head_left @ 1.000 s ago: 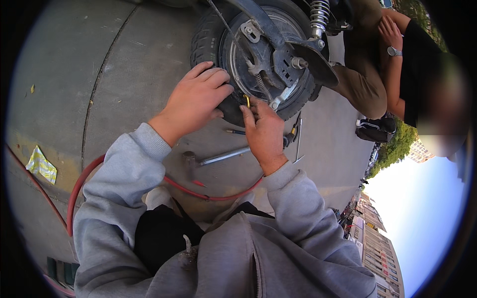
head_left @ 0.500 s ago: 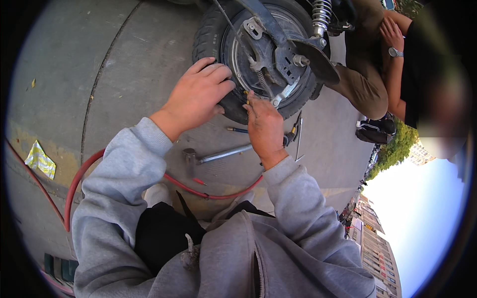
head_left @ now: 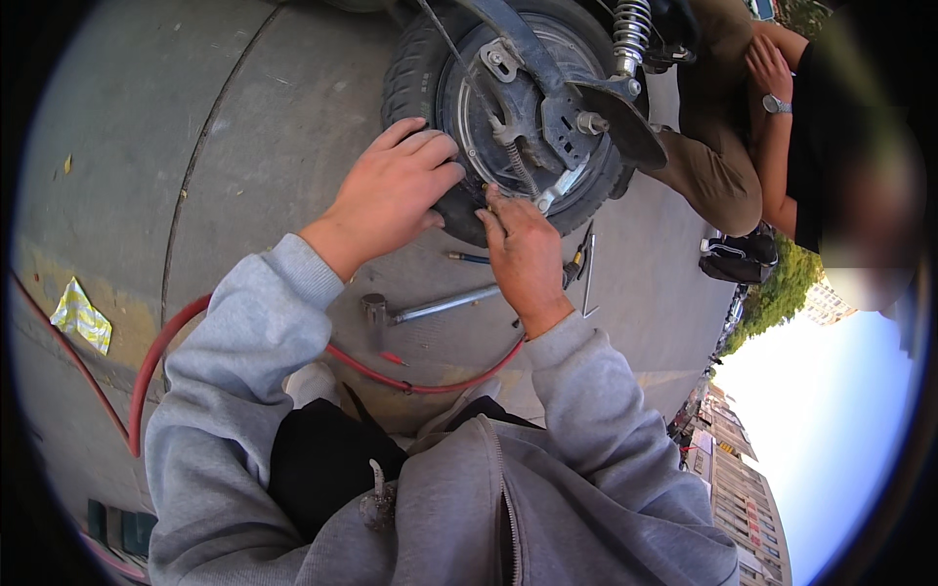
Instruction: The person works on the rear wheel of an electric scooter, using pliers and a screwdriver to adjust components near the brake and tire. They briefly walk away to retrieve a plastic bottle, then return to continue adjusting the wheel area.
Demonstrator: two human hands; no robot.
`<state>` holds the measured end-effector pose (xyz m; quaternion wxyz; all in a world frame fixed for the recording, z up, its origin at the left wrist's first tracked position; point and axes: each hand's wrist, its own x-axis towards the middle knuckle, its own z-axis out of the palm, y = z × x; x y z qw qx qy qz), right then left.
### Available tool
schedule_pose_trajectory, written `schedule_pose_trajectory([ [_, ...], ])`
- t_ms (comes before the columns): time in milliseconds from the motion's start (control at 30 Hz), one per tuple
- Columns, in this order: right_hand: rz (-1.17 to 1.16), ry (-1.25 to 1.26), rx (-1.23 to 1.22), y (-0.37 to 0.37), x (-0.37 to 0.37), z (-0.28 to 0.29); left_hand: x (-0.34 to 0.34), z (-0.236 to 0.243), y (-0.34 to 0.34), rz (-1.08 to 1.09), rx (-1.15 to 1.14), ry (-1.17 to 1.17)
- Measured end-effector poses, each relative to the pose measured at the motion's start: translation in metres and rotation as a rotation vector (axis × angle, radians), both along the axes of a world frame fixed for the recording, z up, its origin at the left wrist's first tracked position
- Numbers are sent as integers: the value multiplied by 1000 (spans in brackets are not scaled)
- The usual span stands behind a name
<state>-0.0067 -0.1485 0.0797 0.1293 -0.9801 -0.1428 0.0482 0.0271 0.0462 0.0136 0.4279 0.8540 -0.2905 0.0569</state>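
Note:
A scooter-type wheel with a black tyre (head_left: 408, 78) stands before me, its grey hub (head_left: 477, 59) facing me. My left hand (head_left: 396, 190) grips the tyre's near left edge, fingers curled over the rubber and thumb lower down. At the wheel's lower rim, my right hand (head_left: 525, 256) pinches a small yellow piece between thumb and forefinger; most of it is hidden by the fingertips. Beside that hand, a spring-wrapped rod (head_left: 520, 164) runs to a silver lever (head_left: 564, 186) on the hub.
On the pavement below the wheel lie a hammer (head_left: 445, 305), a blue-handled tool (head_left: 469, 258), a red pen-like item (head_left: 393, 358) and a thin metal rod (head_left: 589, 278). A red hose (head_left: 147, 371) curves past my feet. Another person's folded arms (head_left: 777, 146) are at the right.
My right fingertips have shifted slightly on the yellow piece, which shows less now. My left hand stays on the tyre. The view has moved a little.

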Motion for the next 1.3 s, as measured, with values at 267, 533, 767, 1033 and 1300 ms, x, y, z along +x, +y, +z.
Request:
schedule_pose_trajectory([
  [267, -11, -16, 36, -23, -8, 42, 0, 5, 1, -4, -3, 6],
  [533, -627, 146, 186, -147, 7, 35, -3, 25, 2, -33, 437, -132],
  [767, -793, 566, 1266, -162, 24, -47, -19, 66, -15, 139, 573, 47],
  [1033, -757, 376, 1090, -163, 30, -65, -40, 47, -113, 590, 575, 56],
  [1300, -669, 423, 996, -174, 30, -51, -54, 25, -129, 698, 677, 68],
])
